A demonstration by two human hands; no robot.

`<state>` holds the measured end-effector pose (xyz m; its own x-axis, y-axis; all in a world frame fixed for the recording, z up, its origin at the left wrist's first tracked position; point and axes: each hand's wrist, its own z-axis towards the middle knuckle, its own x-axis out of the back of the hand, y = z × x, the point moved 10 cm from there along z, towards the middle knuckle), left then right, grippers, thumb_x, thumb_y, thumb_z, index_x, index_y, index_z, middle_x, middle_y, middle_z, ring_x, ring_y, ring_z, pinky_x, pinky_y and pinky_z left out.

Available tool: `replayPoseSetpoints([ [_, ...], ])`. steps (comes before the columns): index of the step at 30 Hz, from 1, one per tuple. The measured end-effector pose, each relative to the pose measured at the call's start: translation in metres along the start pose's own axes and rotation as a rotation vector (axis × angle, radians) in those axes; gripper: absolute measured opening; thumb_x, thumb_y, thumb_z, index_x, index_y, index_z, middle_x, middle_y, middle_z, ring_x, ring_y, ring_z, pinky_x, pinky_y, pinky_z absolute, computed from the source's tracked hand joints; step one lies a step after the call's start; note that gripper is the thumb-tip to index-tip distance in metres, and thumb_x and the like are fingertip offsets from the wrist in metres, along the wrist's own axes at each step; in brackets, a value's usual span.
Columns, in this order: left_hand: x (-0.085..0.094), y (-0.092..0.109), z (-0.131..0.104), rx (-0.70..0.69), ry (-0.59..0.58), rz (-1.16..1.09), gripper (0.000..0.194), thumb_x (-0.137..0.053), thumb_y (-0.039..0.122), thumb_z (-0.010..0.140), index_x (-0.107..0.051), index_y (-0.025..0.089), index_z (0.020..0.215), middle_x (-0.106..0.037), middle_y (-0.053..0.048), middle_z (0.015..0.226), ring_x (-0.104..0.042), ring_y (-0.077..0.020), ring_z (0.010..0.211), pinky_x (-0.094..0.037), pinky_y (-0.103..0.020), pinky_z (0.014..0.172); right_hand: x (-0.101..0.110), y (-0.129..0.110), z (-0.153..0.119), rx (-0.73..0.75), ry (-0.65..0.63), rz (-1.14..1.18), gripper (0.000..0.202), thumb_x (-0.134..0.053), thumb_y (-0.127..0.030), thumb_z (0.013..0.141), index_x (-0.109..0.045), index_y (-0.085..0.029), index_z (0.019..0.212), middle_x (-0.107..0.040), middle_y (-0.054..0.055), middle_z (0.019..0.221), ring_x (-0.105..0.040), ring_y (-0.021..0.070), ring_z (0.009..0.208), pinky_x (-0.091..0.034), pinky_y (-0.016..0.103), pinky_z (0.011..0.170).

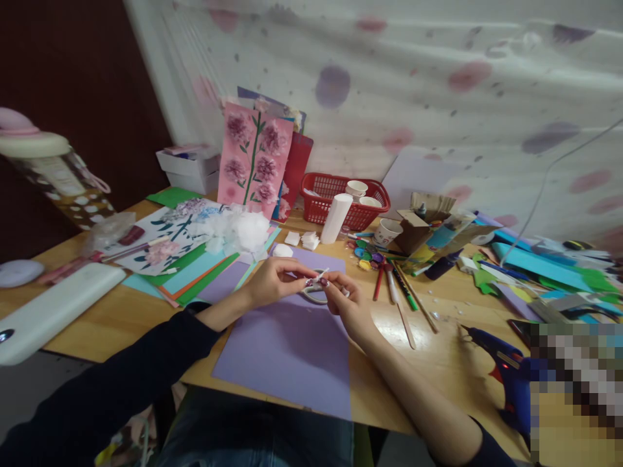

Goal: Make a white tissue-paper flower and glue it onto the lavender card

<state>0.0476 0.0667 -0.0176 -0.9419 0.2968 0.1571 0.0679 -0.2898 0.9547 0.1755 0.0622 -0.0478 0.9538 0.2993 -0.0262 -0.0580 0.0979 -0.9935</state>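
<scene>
My left hand [280,280] and my right hand [351,305] meet over the table, fingertips pinched together. Between them is a small white piece [321,275], thin like paper or cotton; its exact kind is too small to make out. Just beneath the fingers shows a grey looped thing [316,298], perhaps scissor handles, partly hidden by my hands. Under both lies a sheet of purple paper [287,350]. Beyond my left hand are a fluffy heap of white cotton [243,230] and small stacks of white squares [310,240].
A white roll [337,219] stands before a red basket [311,207] with paper cups. Paint pots [365,256], pencils and brushes lie right of the paper. A blue glue gun [506,363] sits at the right edge. Left are a white oblong device [58,314] and a bottle [53,168].
</scene>
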Motion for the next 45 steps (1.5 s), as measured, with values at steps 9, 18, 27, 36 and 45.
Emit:
replayPoseSetpoints([
  [9, 0.012, -0.005, -0.001, 0.031, 0.147, 0.108, 0.018, -0.063, 0.028, 0.077, -0.071, 0.013, 0.084, -0.072, -0.004, 0.078, -0.067, -0.0146, 0.07, -0.053, -0.024, 0.065, 0.004, 0.003, 0.001, 0.005, 0.041, -0.009, 0.03, -0.068, -0.048, 0.08, -0.064, -0.018, 0.083, -0.034, -0.008, 0.05, -0.026, 0.0058, 0.043, -0.019, 0.021, 0.042],
  [18, 0.017, -0.012, 0.0, 0.061, 0.207, -0.092, 0.019, -0.065, 0.027, 0.073, -0.061, 0.015, 0.087, -0.069, -0.001, 0.075, -0.067, -0.0132, 0.068, -0.054, -0.025, 0.069, 0.004, 0.004, 0.0, -0.004, 0.049, -0.012, 0.031, -0.067, -0.05, 0.079, -0.062, -0.019, 0.081, -0.035, -0.009, 0.05, -0.026, 0.0059, 0.043, -0.019, 0.021, 0.042],
  [27, 0.014, 0.002, -0.004, -0.015, 0.216, -0.056, 0.026, -0.071, 0.023, 0.069, -0.058, 0.016, 0.089, -0.065, -0.002, 0.081, -0.063, -0.0128, 0.075, -0.053, -0.027, 0.076, 0.005, 0.005, -0.001, 0.0, 0.047, -0.03, 0.03, -0.066, -0.049, 0.081, -0.061, -0.019, 0.081, -0.035, -0.008, 0.051, -0.026, 0.0064, 0.044, -0.019, 0.02, 0.043],
  [36, 0.004, 0.017, -0.004, -0.13, 0.138, 0.031, 0.021, -0.059, 0.018, 0.078, -0.06, 0.016, 0.099, -0.064, -0.004, 0.093, -0.062, -0.0146, 0.09, -0.05, -0.027, 0.086, 0.003, 0.002, -0.001, 0.027, 0.043, -0.081, 0.03, -0.064, -0.049, 0.082, -0.061, -0.019, 0.082, -0.037, -0.008, 0.053, -0.028, 0.0072, 0.045, -0.02, 0.021, 0.044],
  [45, 0.002, 0.003, -0.004, -0.013, 0.132, -0.067, 0.018, -0.063, 0.022, 0.078, -0.057, 0.017, 0.094, -0.069, -0.004, 0.09, -0.069, -0.0155, 0.084, -0.054, -0.026, 0.076, 0.001, 0.001, -0.002, 0.008, 0.035, -0.058, 0.025, -0.063, -0.045, 0.081, -0.06, -0.02, 0.079, -0.035, -0.008, 0.05, -0.025, 0.0074, 0.044, -0.019, 0.022, 0.044],
])
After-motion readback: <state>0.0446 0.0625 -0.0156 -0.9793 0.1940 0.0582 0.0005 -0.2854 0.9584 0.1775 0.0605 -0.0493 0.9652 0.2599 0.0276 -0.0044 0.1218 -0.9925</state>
